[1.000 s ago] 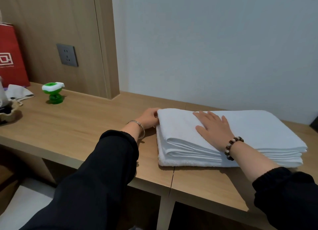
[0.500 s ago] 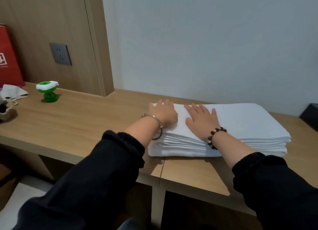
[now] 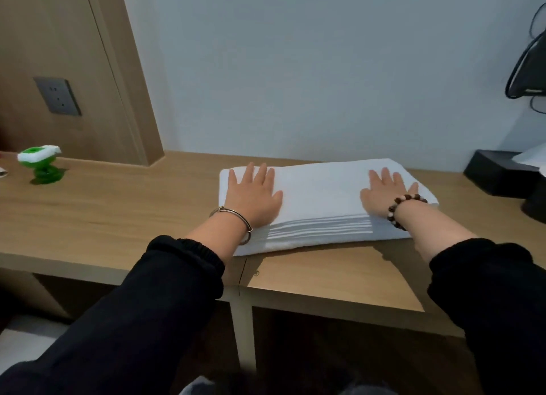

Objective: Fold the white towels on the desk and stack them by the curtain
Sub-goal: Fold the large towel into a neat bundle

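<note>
pressing flat, both hands, left [image 3: 254,194] and right [image 3: 385,194], lie open on the towel stack [image 3: 320,205]. folding looks done on the worktop [image 3: 118,217]; no curtain shows.

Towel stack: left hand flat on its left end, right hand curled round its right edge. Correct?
No. In the head view the right hand lies flat, fingers straight, on top of the towel stack near its right end. The left hand is flat on its left end.

left hand [image 3: 254,198]: off towel stack [image 3: 320,195] left edge, now flat on top | right hand [image 3: 384,195]: slid from middle to right end
</note>
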{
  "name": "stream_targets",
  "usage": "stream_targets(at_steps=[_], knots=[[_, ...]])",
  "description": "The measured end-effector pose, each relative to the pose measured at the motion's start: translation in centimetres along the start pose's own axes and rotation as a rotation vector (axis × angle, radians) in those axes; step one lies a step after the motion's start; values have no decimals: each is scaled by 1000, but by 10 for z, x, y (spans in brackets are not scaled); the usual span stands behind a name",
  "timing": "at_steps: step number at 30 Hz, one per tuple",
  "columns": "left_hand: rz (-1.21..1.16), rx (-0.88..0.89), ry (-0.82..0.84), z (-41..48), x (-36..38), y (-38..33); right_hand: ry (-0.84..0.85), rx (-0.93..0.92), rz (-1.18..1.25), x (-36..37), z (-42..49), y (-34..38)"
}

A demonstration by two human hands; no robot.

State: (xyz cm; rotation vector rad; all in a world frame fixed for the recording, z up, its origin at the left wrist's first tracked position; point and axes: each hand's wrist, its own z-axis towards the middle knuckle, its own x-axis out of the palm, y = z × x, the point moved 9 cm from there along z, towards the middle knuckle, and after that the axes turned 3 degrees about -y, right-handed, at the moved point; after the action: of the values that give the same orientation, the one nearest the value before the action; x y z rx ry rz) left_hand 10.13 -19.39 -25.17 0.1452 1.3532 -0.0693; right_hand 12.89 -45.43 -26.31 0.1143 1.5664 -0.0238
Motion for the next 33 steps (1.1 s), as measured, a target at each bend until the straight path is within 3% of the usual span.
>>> stream_targets(at_steps=[7, 15, 22, 27, 33], knots=[[-35, 5, 38, -6, 6, -6, -97, -326, 62, -9, -12, 114], [-47, -7, 28, -5, 8, -5, -183, -314, 39, 6, -9, 112], [-239, -171, 237, 24, -2, -6, -111, -270, 40, 13, -11, 111], [-133, -206, 118, 16, -1, -15, -16, -277, 58, 11, -23, 110], [-116, -242, 177, 14, 11, -13, 2, -305, 98, -16, 0, 116]])
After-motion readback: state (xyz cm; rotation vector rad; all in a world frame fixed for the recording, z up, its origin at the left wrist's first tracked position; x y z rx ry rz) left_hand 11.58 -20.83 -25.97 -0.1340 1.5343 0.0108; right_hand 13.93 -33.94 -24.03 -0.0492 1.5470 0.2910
